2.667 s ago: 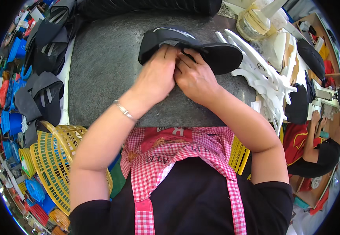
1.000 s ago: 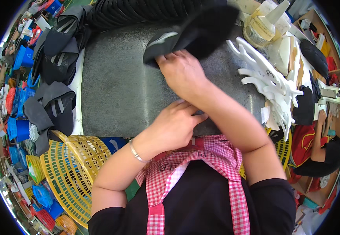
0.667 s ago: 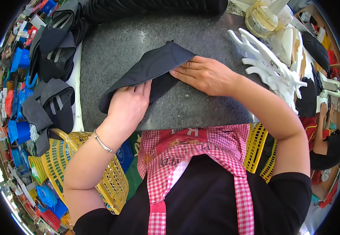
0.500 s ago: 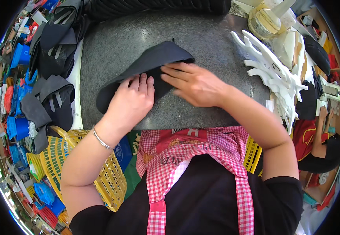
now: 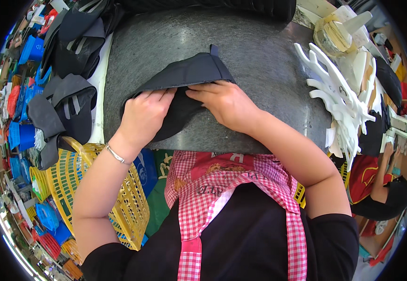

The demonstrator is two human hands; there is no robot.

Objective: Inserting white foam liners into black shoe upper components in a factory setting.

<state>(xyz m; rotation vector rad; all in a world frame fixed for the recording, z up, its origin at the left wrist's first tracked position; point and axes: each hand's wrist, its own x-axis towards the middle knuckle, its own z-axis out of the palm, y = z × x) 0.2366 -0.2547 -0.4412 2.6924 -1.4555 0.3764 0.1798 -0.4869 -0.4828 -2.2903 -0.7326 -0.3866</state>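
Note:
A black fabric piece (image 5: pixel 184 71), which looks like a shoe upper, lies on the dark grey work surface (image 5: pixel 269 65) in front of me. A short tab (image 5: pixel 213 50) stands up from its far edge. My left hand (image 5: pixel 141 117) grips the near-left part of its raised rim, with the fingertips tucked beneath the fold. At the right end of that rim, my right hand (image 5: pixel 231 105) has its fingers bent under the edge, holding it up. Below the fold, the lower layer spreads toward the near edge of the surface. Both sets of fingertips are partly hidden by the fabric.
Similar black pieces (image 5: pixel 74 100) are piled along the left. White branching cut-outs (image 5: pixel 339 93) lie at the right, below a glue pot (image 5: pixel 333 36). A yellow basket (image 5: pixel 128 206) stands by my left arm. Another person (image 5: pixel 384 187) sits at far right.
My right hand has come down from over the fabric to its rim, its fingers now under the edge. The far tab has risen upright, and the view has shifted slightly.

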